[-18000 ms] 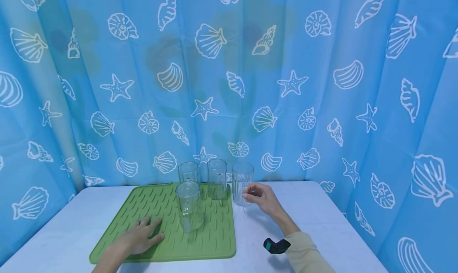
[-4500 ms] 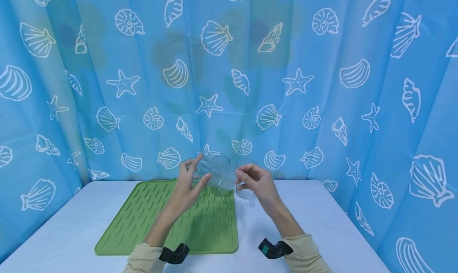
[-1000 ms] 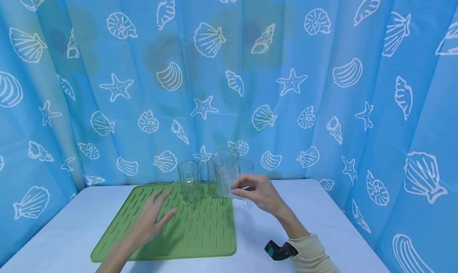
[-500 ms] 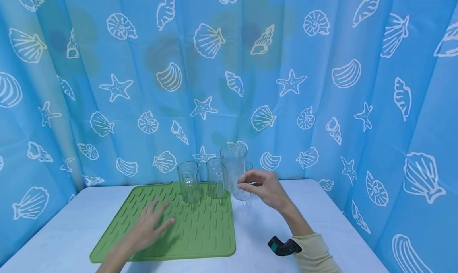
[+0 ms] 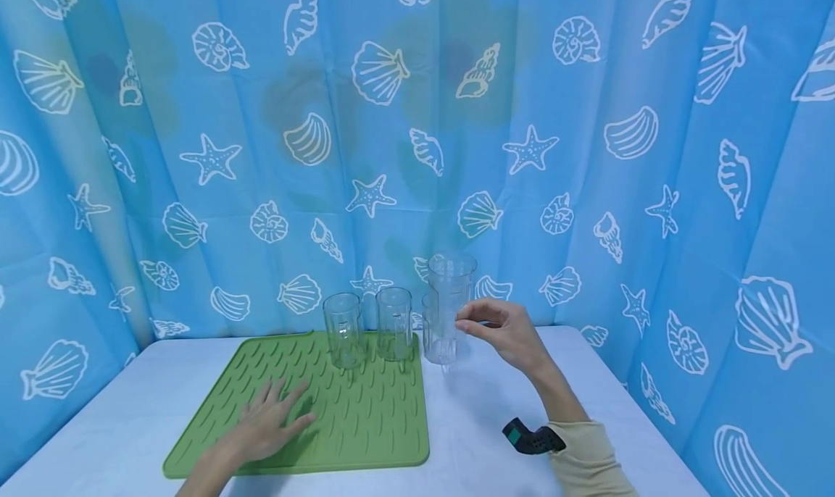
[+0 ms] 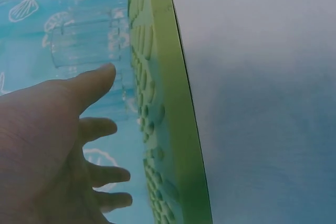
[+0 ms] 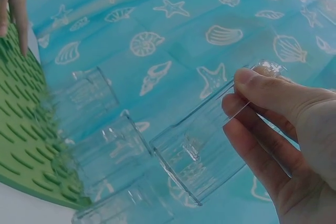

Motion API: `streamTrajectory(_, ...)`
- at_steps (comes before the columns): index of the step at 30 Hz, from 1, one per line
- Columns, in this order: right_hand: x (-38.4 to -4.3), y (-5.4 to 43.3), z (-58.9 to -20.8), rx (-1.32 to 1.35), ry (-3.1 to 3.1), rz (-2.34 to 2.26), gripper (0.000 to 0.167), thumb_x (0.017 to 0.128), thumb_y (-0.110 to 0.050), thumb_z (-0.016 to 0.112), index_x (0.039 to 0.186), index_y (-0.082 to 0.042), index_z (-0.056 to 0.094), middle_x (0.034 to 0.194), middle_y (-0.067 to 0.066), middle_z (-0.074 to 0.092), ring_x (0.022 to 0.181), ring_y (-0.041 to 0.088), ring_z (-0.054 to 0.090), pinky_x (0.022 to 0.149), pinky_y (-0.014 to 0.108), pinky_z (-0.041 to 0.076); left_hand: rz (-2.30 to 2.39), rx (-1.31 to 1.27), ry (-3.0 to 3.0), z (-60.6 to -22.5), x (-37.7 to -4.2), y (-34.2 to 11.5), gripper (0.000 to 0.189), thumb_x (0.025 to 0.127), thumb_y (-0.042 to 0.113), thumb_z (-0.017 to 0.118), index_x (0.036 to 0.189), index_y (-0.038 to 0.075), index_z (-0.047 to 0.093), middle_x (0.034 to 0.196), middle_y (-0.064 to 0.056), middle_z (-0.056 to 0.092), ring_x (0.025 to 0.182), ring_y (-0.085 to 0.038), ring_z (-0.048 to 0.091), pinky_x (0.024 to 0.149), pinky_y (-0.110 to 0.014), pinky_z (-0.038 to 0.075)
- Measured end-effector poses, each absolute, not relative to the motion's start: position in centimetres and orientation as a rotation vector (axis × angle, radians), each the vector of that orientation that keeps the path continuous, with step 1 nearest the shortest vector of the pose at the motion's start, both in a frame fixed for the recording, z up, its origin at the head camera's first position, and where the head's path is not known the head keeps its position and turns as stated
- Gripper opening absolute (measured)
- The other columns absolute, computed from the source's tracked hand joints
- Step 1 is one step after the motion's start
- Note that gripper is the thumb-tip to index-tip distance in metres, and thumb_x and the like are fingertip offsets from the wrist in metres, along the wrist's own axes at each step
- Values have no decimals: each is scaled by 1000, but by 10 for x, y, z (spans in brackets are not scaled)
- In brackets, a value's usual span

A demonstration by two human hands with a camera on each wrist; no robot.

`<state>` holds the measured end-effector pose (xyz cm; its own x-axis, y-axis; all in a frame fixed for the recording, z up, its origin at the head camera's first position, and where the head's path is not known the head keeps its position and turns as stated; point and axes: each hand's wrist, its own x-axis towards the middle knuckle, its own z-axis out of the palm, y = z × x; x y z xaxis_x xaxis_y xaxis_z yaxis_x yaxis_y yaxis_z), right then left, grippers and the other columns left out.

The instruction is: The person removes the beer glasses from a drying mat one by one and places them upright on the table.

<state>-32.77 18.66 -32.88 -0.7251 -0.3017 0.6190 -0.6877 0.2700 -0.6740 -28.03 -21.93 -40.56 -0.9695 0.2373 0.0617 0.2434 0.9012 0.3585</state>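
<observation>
My right hand (image 5: 502, 330) pinches a clear glass mug (image 5: 451, 283) near its base, with thumb and fingertips. In the right wrist view this mug (image 7: 202, 142) has its rim pointing down-left, away from the hand. Behind and left of it, another glass mug (image 5: 429, 330) stands on the table just right of the green mat (image 5: 365, 432). Two more mugs, a left one (image 5: 343, 334) and a right one (image 5: 394, 327), stand at the mat's back. My left hand (image 5: 267, 421) is spread over the mat's front left, holding nothing; whether it touches the mat I cannot tell.
A white cloth covers the table (image 5: 509, 439). Behind and at both sides hangs a blue curtain (image 5: 417, 193) with white shell prints. The transparent mugs overlap in the head view, so their exact gaps are hard to see.
The front mug has left the mat; both hands held a tilted mug 4.5 s ago. Over the last second my right hand carried its mug rightward past the mat's edge; my left hand lowered.
</observation>
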Motion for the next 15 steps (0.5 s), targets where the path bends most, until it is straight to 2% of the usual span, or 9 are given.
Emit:
streamTrajectory(9, -334, 202, -332, 797, -2179, 1422, 8, 90, -21, 72, 97, -18, 72, 99, 3, 73, 91, 10, 69, 82, 25, 59, -571, -354, -3114, -407, -284, -222, 69, 98, 51, 52, 151, 10, 36, 154, -37, 21, 141, -62, 11, 100, -87, 10)
streamTrajectory(15, -339, 213, -337, 745, -2195, 1408, 11, 90, -20, 72, 100, -15, 72, 100, 4, 74, 92, 8, 69, 82, 23, 58, -572, -338, -3145, -409, -286, -223, 70, 98, 53, 51, 151, 10, 37, 155, -36, 22, 141, -63, 11, 100, -87, 8)
